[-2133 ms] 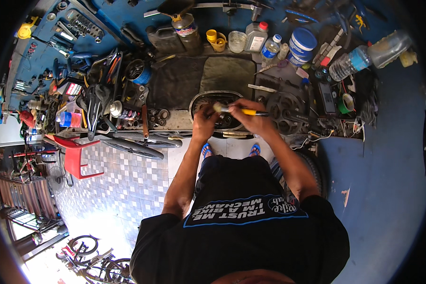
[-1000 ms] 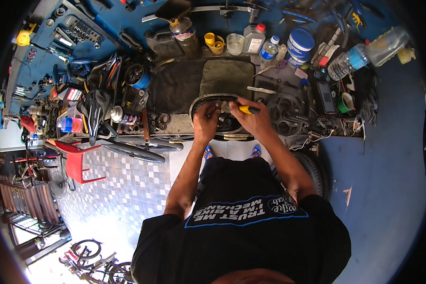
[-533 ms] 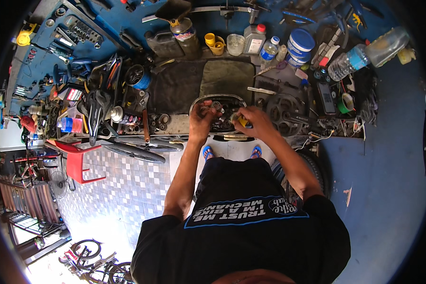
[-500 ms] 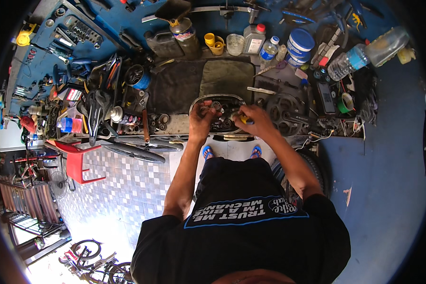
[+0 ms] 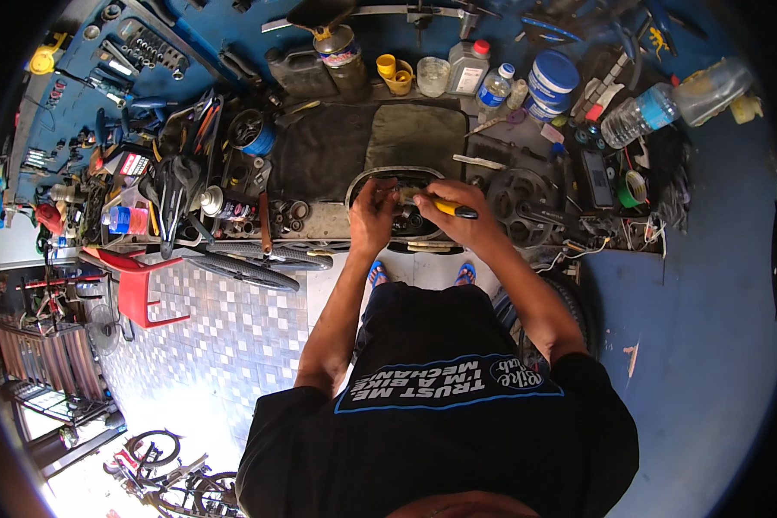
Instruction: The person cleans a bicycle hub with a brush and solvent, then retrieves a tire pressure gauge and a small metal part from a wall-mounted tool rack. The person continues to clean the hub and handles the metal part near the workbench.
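Observation:
Both my hands are over an oval metal tray [image 5: 351, 192] at the bench's front edge. Small dark metal parts [image 5: 413, 223] lie inside it. My left hand [image 5: 373, 211] is closed, fingertips pinched round a small part that the fingers mostly hide. My right hand [image 5: 457, 203] grips a tool with a yellow and black handle [image 5: 454, 209]. Its handle points right, and its working end is by the left fingertips, too covered to tell the kind. A bicycle crankset [image 5: 516, 205] lies just right of the tray.
Behind the tray lies a dark mat [image 5: 414, 138]. Bottles [image 5: 495, 86], a blue-and-white tub [image 5: 551, 78] and yellow cups [image 5: 394, 73] line the back. A bicycle saddle [image 5: 180, 203], a wooden-handled tool [image 5: 265, 223] and sockets [image 5: 297, 211] are at left. A red chair [image 5: 138, 289] stands below.
My right hand has turned the tool, so its yellow and black handle now shows pointing right. That hand has moved slightly left, closer to my left hand, which stays pinched.

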